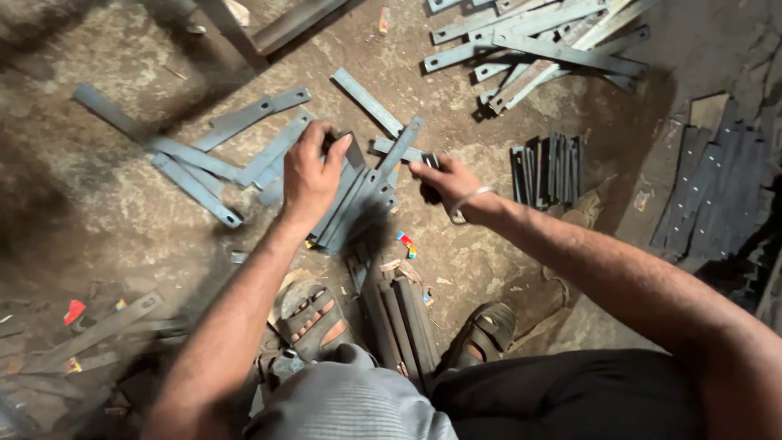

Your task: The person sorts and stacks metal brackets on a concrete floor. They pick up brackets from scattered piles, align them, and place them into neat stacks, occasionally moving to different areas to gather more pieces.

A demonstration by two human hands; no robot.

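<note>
Several flat grey metal strips [358, 200] lie bundled mid-floor, edges aligned as if for stacking. Left hand [311, 173] clamps fingers over the bundle's upper end, steadying it. Right hand [446, 181] pinches one strip [401, 147] by its near end, angled onto the bundle. Loose strips [538, 49] heaped at the floor's far edge.

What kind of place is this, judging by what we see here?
Probably a small metal workshop, with work done on the ground. Flat grey metal strips with punched holes lie scattered on a dirty bare floor; more sit piled or stacked on edge. The left hand grips a bundle of strips.
</note>
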